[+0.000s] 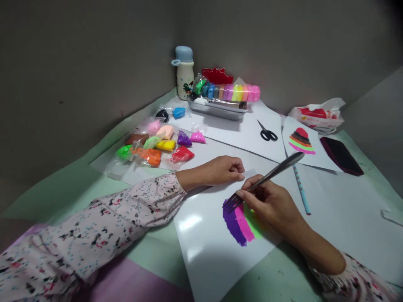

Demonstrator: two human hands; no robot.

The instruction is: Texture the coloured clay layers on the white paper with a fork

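Note:
My right hand is closed around a metal fork, its tines pressed into the top of a purple clay band. Beside the purple lie a pink band and a green one, partly hidden under my hand, all on a white sheet. My left hand rests on the sheet's upper edge with its fingers curled in, and what they hold, if anything, is hidden.
Several small bags of coloured clay lie at the left. A metal tray with more clay and a bottle stand at the back. Black scissors, a striped clay picture, a blue pencil, a dark pouch and a tissue pack sit at the right.

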